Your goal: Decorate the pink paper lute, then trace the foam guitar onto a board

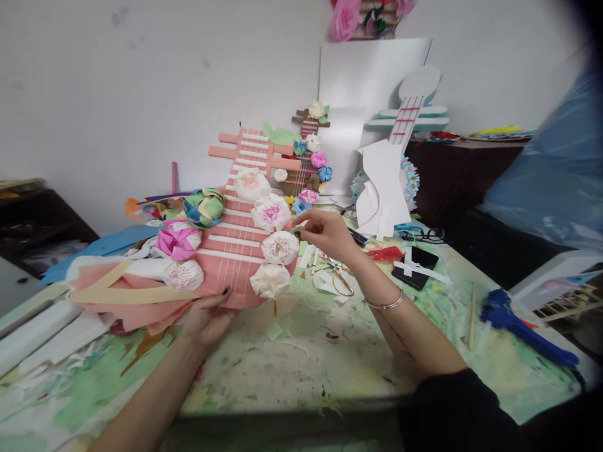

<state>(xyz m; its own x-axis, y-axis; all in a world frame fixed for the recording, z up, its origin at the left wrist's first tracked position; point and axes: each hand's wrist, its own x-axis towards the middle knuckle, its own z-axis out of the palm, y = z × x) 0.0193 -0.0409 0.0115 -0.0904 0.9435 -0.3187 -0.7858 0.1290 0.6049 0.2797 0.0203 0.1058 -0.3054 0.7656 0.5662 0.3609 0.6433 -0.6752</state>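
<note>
A pink paper guitar (226, 242) with white strips, thin strings and paper flowers leans upright above the table. Its lower edge is gripped by my left hand (210, 317), thumb on the front and the other fingers hidden behind. White paper flowers (279, 248) run down its right side; a bright pink flower (178, 240) and a green-and-blue one (204, 207) are on the left. My right hand (325, 232) is at the guitar's right edge, beside the flowers, thumb and forefinger pinched together. Whatever lies between those fingertips is too small to make out.
Behind stand a brown flowered guitar (306, 157) and a white one (407, 119). Scissors (343, 282), a black phone (414, 267), a red tool (384, 253) and a blue glue gun (522, 326) lie to the right. Paper rolls (42, 333) are at the left.
</note>
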